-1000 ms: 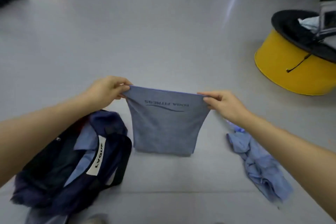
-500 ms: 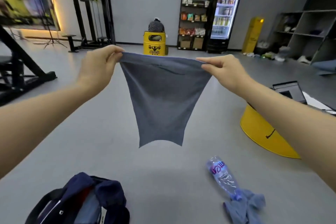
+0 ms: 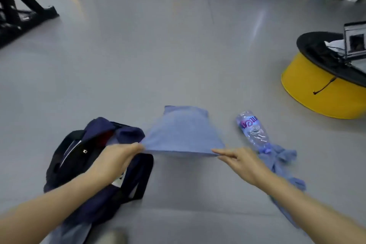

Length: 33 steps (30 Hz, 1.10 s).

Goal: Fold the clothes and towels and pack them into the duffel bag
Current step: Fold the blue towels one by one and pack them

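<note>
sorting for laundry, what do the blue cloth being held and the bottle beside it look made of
Blue cloth: likely soft, matte woven or microfibre fabric; it sags between the left hand and right hand pinching its near edge. Bottle: apparently thin clear plastic, glossy; see-through with crinkled highlights.

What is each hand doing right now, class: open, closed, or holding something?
Left hand: pinches the near left corner of the blue towel.
Right hand: pinches the towel's near right corner.
</note>
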Tool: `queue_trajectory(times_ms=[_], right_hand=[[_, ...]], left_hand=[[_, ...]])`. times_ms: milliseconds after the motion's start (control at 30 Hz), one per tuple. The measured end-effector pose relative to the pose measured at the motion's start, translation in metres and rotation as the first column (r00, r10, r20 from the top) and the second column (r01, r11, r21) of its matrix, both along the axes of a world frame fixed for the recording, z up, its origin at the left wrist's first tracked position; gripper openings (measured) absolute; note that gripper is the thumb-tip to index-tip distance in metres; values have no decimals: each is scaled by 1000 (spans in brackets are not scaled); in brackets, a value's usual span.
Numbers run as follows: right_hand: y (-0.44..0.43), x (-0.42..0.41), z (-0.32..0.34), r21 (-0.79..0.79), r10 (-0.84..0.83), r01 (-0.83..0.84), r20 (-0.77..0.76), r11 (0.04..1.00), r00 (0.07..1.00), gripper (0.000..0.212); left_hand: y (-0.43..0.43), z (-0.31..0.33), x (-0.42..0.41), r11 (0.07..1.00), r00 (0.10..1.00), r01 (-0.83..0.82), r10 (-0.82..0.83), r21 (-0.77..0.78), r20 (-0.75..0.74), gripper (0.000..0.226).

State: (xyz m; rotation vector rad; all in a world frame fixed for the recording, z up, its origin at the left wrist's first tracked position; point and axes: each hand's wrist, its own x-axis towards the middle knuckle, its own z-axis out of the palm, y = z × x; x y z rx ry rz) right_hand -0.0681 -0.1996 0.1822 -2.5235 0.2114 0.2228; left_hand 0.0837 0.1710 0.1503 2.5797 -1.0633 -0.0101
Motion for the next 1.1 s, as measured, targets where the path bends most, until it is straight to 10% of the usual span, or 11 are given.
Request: queue_trajectory(times_ms=[400, 633, 1100], right_hand=[[35, -128, -167, 196, 54, 37, -442, 980, 896, 35], [10, -66, -188, 421, -295, 481, -434, 769, 852, 14], [-68, 121, -254, 281, -498, 572, -294, 771, 816, 18]], left_hand=[[18, -120, -90, 940, 808, 249, -70, 233, -585, 9], [-28, -126, -29, 981, 809, 18, 99, 192, -580, 15], [-122, -206, 104, 918, 824, -359, 397, 170, -404, 23]])
